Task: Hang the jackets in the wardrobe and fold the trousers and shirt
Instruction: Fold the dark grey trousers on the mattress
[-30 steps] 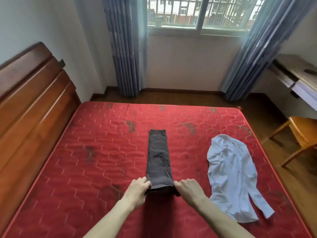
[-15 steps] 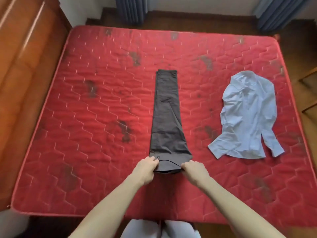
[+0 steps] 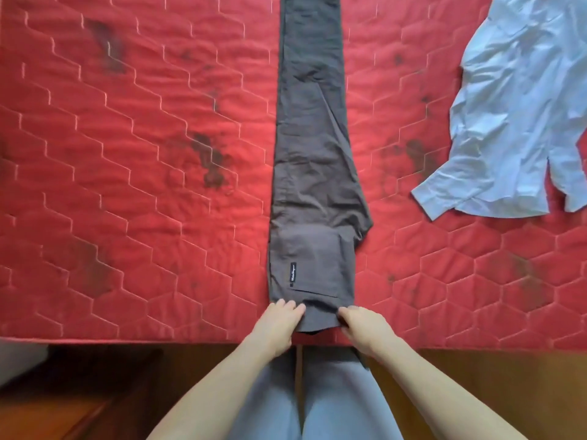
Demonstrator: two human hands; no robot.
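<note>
Fingers (image 3: 290, 308) of the left hand (image 3: 279, 325) curl over the near left corner of the dark grey cotton trousers (image 3: 313, 173), and those of the right hand (image 3: 365, 325) pinch the near right corner; both hands hold the waistband end, which sits at the near edge of the red quilted mattress (image 3: 127, 185). The trousers lie lengthwise down the middle of the bed, already folded leg over leg into one long strip, with a small black label (image 3: 293, 275) facing up near the waist. A crumpled pale blue long-sleeved shirt (image 3: 514, 115) lies well apart to the right, still unfolded. No jackets or wardrobe are in view.

My guess is that the next move carries the waist end up towards the cuffs. The risk is in the layers: the upper leg bulges out past the lower one on the right side around the seat, so a lift by the corners alone could let the two layers slide apart and skew the fold. The waistband also lies right at the mattress edge, so a backward tug could drag it off.
</note>
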